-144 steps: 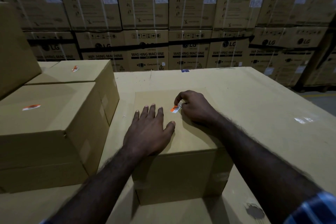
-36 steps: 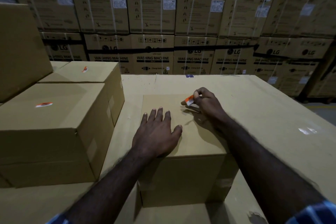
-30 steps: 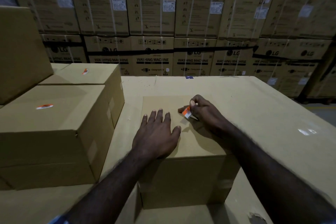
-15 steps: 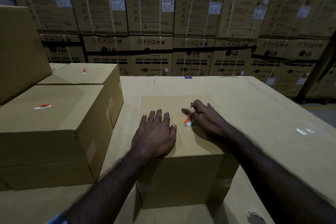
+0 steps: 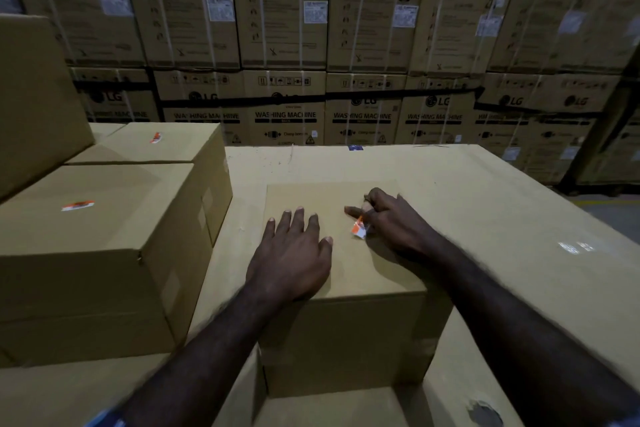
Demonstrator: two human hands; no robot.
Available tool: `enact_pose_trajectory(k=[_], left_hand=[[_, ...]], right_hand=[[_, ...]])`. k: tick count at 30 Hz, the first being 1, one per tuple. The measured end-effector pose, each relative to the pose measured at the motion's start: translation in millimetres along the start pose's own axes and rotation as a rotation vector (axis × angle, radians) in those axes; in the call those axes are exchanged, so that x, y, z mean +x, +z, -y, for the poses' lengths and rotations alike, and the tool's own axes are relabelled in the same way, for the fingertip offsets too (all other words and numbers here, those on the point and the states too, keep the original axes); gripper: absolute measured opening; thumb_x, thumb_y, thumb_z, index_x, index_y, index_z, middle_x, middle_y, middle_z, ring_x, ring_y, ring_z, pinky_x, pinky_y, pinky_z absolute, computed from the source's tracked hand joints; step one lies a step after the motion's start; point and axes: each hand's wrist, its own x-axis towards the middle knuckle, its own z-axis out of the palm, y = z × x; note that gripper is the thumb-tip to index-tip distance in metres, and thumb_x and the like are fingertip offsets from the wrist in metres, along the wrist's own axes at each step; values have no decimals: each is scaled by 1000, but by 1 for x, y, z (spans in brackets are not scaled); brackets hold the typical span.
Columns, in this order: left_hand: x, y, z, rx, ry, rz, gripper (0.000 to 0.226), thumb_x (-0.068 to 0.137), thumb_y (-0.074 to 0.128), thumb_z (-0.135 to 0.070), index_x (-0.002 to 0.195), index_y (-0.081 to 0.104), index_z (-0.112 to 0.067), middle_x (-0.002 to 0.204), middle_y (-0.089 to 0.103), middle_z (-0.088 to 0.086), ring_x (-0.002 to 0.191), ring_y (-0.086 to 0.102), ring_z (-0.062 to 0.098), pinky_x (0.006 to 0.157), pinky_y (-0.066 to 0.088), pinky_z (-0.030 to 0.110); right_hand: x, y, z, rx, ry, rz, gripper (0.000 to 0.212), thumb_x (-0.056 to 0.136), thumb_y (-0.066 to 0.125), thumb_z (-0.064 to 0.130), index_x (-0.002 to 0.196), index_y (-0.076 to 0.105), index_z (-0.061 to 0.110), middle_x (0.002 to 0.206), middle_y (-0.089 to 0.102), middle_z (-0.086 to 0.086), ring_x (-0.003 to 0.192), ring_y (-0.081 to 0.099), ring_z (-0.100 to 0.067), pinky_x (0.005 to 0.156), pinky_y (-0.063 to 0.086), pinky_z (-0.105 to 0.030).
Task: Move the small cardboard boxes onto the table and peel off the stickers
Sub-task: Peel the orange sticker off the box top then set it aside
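A small cardboard box (image 5: 346, 288) sits on the big cardboard-covered table (image 5: 502, 218), right in front of the person. Both hands are on top of it.

The left hand (image 5: 294, 253) lies flat on the box top. Its fingers are straight and spread a little, and they press down on the cardboard. It holds nothing.

The right hand (image 5: 394, 222) rests on the far right part of the box top. Its fingers are bent, and they pinch a little orange and white sticker (image 5: 358, 229). The sticker stands up on its edge, with its low end close to the box top. It is too blurry to tell if any part is still stuck to the box.

On the left there are more small boxes. The near box (image 5: 104, 270) has an orange sticker (image 5: 78, 205) lying flat on its top. Just behind it, touching it, is another box (image 5: 166, 146) with its own orange sticker (image 5: 156, 137) on top. A taller plain box (image 5: 34, 97) stands at the far left edge.

Behind the table is a wall of big washing machine cartons (image 5: 287, 45), stacked in rows and tied with thin straps. A bit of blue checked sleeve (image 5: 104, 421) shows at the bottom by the left arm.
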Motion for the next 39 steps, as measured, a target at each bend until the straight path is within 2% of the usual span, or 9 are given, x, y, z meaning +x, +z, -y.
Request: enact_pose_trajectory(k=[2, 6, 11, 20, 24, 27, 30, 35, 39], left_hand=[[0, 0, 0, 3, 3, 0, 63, 101, 18, -49, 154, 9, -18, 162, 3, 8, 149, 1, 24, 120, 3, 46], [0, 1, 1, 4, 2, 2, 63, 101, 18, -49, 154, 9, -18, 162, 3, 8, 149, 0, 24, 120, 2, 46], [1, 2, 0, 4, -10, 0, 63, 100, 18, -50, 154, 9, -19, 162, 3, 7, 149, 0, 24, 120, 1, 45], [-1, -1, 0, -8, 0, 4, 62, 101, 19, -48, 154, 11, -17, 162, 5, 8, 149, 1, 24, 120, 4, 47], [-2, -2, -1, -9, 8, -9, 62, 101, 19, -48, 154, 11, -17, 162, 5, 8, 149, 1, 25, 120, 2, 46], [-4, -1, 0, -22, 14, -14, 61, 101, 19, -48, 154, 12, -18, 162, 5, 8, 149, 2, 25, 120, 2, 48], [-6, -1, 1, -51, 42, -46, 60, 101, 19, -46, 153, 15, -17, 162, 8, 8, 149, 5, 26, 120, 4, 50], [-7, -3, 2, -96, 123, -78, 59, 101, 23, -42, 153, 16, -16, 162, 6, 9, 148, 2, 27, 119, 0, 51], [-8, -6, 4, -126, 186, -91, 59, 101, 26, -42, 153, 16, -16, 162, 4, 10, 148, -1, 29, 119, -3, 51]], right_hand=[[4, 2, 5, 24, 11, 1, 19, 102, 41, 25, 104, 53, 11, 90, 63, 19, 113, 56, -22, 112, 26, -52], [-3, 6, 11, -26, -29, 31, 24, 103, 38, 28, 112, 51, 10, 129, 60, -8, 124, 47, -24, 118, 8, -41], [-16, 5, 0, -18, -94, 61, 21, 104, 35, 26, 107, 51, 12, 132, 61, -3, 131, 45, -19, 120, 5, -43], [-3, 5, 15, 38, 29, 5, 16, 102, 41, 30, 100, 51, 18, 91, 60, 12, 99, 54, -14, 111, 27, -50], [-16, 13, 16, 76, -4, 53, 19, 99, 44, 35, 96, 54, 19, 99, 70, 2, 106, 59, -15, 114, 22, -52], [-30, 6, 9, 261, 68, 44, 21, 98, 49, 29, 98, 58, 10, 108, 72, -1, 113, 62, -12, 105, 42, -51], [-46, -5, -5, 416, 126, -41, 12, 98, 51, 14, 90, 58, 7, 106, 72, -5, 110, 64, -9, 99, 48, -52], [-82, -20, -19, 304, 152, -335, 17, 90, 59, 27, 72, 58, 25, 106, 70, 5, 101, 63, -9, 79, 51, -41], [-105, -23, -18, 323, 181, -484, 11, 82, 64, 34, 78, 62, 24, 136, 58, -3, 127, 50, -9, 106, 41, -44]])
